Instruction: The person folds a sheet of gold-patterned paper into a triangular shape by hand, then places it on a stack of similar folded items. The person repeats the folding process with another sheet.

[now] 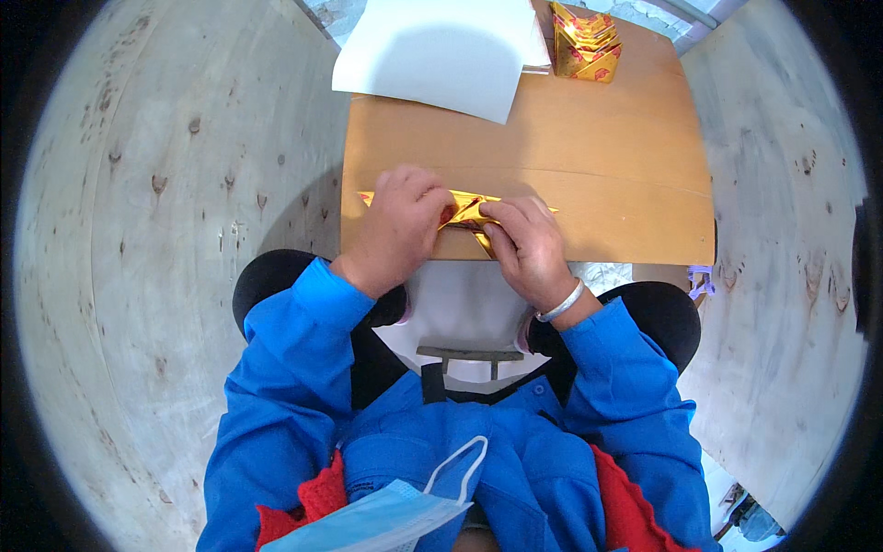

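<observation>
A gold foil paper with red print (468,207) lies folded into a long, narrow shape near the front edge of the wooden table (607,145). My left hand (407,221) grips its left part, the fingers curled over it and partly hiding it. The fingertips of my right hand (526,241) pinch the fold just right of the middle, and a silver bangle is on that wrist. A pointed flap of the foil hangs towards me between the hands, at the table edge. The paper's thin tips show beyond both hands.
White sheets (441,55) lie at the table's back left. Nested folded gold foil pieces (586,52) stand at the back right. Wooden panels rise at left (172,207) and right (779,172). A blue face mask (372,517) hangs low before my chest.
</observation>
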The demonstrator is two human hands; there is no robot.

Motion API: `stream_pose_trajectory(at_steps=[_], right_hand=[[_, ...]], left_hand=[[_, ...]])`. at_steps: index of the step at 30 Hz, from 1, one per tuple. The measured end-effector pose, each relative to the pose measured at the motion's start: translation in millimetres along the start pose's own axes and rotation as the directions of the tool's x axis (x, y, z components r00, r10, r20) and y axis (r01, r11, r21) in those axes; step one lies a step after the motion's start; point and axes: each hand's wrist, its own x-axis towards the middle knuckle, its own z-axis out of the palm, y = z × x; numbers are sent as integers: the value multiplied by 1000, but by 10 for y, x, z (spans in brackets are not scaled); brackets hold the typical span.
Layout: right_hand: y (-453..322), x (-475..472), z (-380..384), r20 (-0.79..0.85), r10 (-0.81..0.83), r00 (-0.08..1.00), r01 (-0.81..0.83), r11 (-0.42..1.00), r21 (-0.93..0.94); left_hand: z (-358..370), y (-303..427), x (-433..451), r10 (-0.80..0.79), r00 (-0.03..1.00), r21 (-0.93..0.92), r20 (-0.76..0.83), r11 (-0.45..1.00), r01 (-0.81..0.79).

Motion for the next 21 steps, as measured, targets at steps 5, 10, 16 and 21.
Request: stream_pose_trajectory(at_steps=[5,10,16,21], right_hand=[[-27,-12,15,-47,-3,999,2,1000,-18],[-28,-27,20,-71,-31,997,30,999,-16],[-32,-42,38,-64,7,998,-6,1000,5],[-28,-53,30,6,22,1000,-22,999,-34]], left_hand=[[31,250,-170,1,999,35,33,999,-2],[18,320,-255,-59,993,8,104,998,58],[82,279,-238,-72,990,-18,124,997,75],[113,244,-224,-82,990,-62,112,994,89]])
